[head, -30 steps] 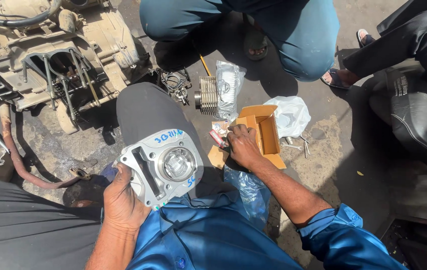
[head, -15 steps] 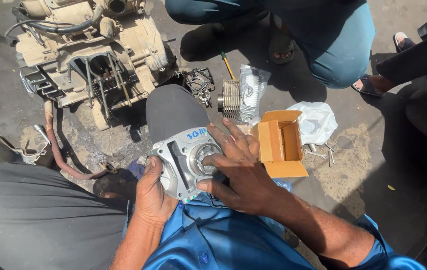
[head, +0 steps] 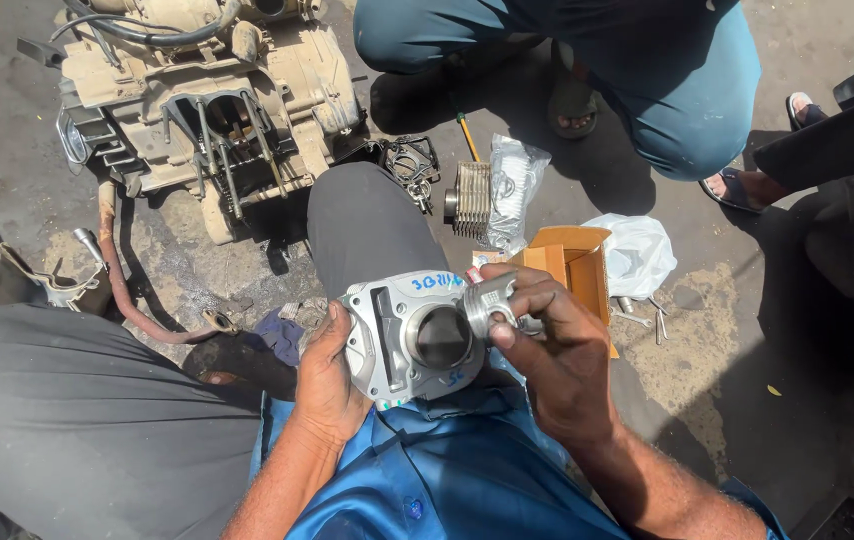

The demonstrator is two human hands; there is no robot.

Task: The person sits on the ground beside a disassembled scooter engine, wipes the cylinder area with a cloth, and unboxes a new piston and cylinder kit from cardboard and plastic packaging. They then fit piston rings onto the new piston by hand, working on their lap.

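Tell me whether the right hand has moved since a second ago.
Yes. The right hand has come back from the orange box to the cylinder and now holds a piston at its bore.

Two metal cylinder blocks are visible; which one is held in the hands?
The smooth grey cylinder block, held by the left hand; the finned cylinder block lies on the ground.

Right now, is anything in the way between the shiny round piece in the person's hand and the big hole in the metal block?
Nothing visible. The right hand holds the piston right at the rim of the bore in the cylinder block, which the left hand steadies. The hole looks open and empty.
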